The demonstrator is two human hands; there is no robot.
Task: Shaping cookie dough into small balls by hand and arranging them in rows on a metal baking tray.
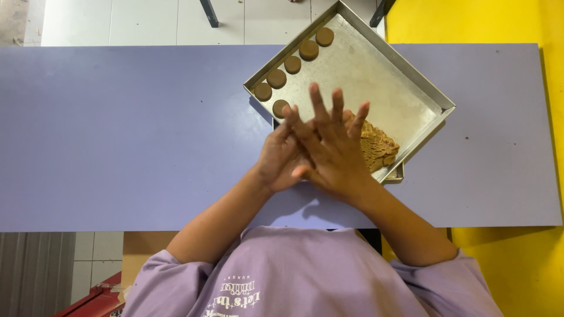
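The person stands at a long lavender desk (117, 135) and looks down on both hands, which are pressed together palm against palm above the near corner of a square metal tray (411, 76). The right hand (332, 155) lies on top, its fingers (320, 108) spread wide and straight, pointing away from the body. The left hand (282, 155) is under it and mostly covered; only its wrist side and some fingertips show at the left. If something is kept between the two palms, it is hidden, so I cannot tell whether the hands hold anything.

The tray sits turned like a diamond on the desk, one corner toward the person. Along its upper left edge there is a row of five round brown dough discs (292, 64), flat and nearly the same size, lying just beside each other but not touching. A sixth disc (280, 108) starts a second row, just beside the left hand's fingertips. In the near corner of the tray, partly behind the right hand, lies a rough lump of brown dough (379, 149) with a crumbly surface. The rest of the tray floor is bare metal with a dull shine.

The person wears a loose lavender shirt (305, 276) with short sleeves. To the right of the desk there is a yellow wall (529, 23), and beyond the desk a white tiled floor (147, 20).
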